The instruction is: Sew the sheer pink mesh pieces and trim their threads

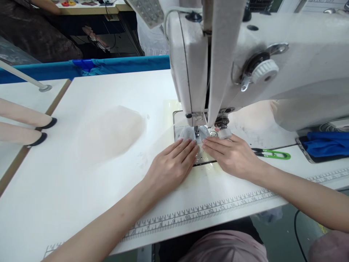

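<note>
A white sewing machine (191,69) stands over the white table, its presser foot (196,131) down near the metal needle plate (178,120). My left hand (174,160) lies flat, fingers stretched out, just left of the presser foot. On the right of the foot rests my right hand (231,154), palm down with its fingers extended. Under the fingertips there seems to be thin, see-through material, hard to make out. A sheer pale piece of fabric (117,131) spreads over the table to the left. Both thumbs are mostly hidden.
Green-handled thread snips (272,154) lie right of my right hand. Blue cloth (327,143) sits in a dark tray (308,153) at the right. A printed ruler (188,217) runs along the front edge. Two pale, dark-tipped rolls (24,112) jut in from the left.
</note>
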{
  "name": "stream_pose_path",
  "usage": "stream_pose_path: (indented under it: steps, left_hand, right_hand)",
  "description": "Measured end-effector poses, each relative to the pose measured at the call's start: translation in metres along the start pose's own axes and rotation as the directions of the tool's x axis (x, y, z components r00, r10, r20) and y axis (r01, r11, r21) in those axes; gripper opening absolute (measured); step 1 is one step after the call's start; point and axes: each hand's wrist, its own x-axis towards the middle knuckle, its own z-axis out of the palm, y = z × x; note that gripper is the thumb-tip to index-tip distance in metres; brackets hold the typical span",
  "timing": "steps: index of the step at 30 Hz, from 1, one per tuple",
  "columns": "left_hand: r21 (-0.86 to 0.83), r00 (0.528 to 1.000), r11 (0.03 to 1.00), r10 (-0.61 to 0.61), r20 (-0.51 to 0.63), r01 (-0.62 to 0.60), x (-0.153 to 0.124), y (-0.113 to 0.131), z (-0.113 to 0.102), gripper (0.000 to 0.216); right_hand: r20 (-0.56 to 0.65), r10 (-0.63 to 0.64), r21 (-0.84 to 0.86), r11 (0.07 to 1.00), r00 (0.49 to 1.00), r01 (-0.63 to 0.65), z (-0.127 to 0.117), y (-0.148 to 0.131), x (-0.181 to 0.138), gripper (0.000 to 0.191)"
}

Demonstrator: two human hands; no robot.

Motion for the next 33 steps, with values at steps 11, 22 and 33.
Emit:
stream_pose_path:
  steps: [11,22,33]
  left_hand:
    - [0.050,1.000,0.999,0.002,0.015,-0.003,-0.004,0.007,-0.010,0.026]
    - [0.043,0.999,0.998,-0.050,0.008,0.050,-0.005,0.001,-0.002,0.027]
    - [-0.031,0.988,0.988,-0.148,0.031,0.149,0.002,-0.009,0.007,0.034]
  right_hand:
    - [-0.060,0.023,0.059,0.998,0.998,-0.019,0.004,0.001,0.000,0.030]
    - [-0.043,0.040,0.037,0.999,0.998,-0.038,0.009,0.003,0.002,0.035]
    - [0.054,0.089,-0.005,0.996,0.995,-0.089,0.014,0.007,0.007,0.035]
